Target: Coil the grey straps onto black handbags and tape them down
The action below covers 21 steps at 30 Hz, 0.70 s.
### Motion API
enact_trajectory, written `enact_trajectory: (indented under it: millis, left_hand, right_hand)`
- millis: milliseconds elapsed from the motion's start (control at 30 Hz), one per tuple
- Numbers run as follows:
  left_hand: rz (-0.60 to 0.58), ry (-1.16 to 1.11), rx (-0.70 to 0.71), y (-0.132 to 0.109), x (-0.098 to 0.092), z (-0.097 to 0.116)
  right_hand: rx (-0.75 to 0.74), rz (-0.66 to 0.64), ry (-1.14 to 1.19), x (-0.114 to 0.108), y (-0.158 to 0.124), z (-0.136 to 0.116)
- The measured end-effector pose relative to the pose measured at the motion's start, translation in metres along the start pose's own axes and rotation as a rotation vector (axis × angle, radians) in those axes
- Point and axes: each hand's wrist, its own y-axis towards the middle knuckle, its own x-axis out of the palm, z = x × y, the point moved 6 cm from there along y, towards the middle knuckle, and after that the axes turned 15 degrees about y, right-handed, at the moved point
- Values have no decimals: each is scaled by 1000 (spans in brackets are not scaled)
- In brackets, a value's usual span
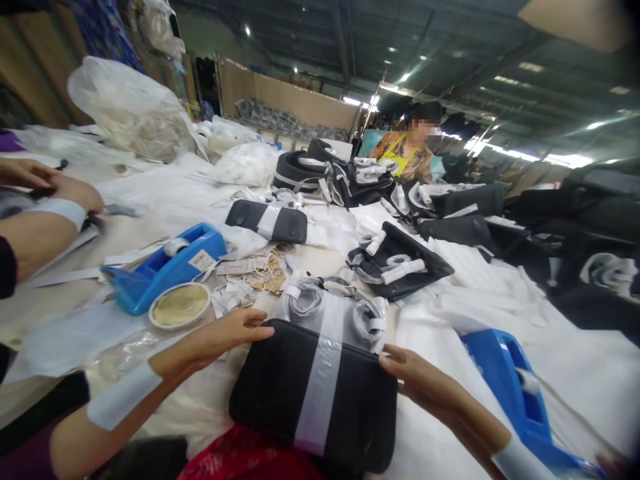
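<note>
A black flat case-like bag (273, 390) with rounded corners lies before me, tilted, at the near edge of the table. A pale wrapping strip (320, 390) runs around its middle. At its upper left corner is my left hand (233, 337), thumb on the edge and fingers fairly straight. My right hand (420, 373) grips the upper right corner, with some fingers hidden behind it. Just beyond the bag lie coiled straps (305, 300) in clear wrap. Red patterned cloth (240, 457) shows beneath the bag.
Blue tape dispensers stand left (165, 267) and right (515, 380). A round tub (180, 305) and a heap of tags (250, 270) sit nearby. Another black bag (267, 220) and an open one (415, 257) lie farther back. A co-worker's hands (65, 187) are at left; another person (407, 150) stands behind.
</note>
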Motion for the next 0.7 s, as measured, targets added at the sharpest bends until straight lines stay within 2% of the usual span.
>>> enact_trajectory:
  millis: [100, 267, 467, 700]
  left_hand:
    - [-152, -9, 9, 5, 14, -3]
    - [-222, -80, 9, 14, 23, -12]
    - [-417, -321, -11, 11, 35, -7]
    - [-518, -420, -77, 8, 42, -7]
  right_hand:
    - [33, -3, -13, 6, 1, 1]
    - [29, 43, 11, 8, 8, 3]
    - [62, -14, 130, 2, 14, 10]
    - [80, -69, 207, -3, 12, 13]
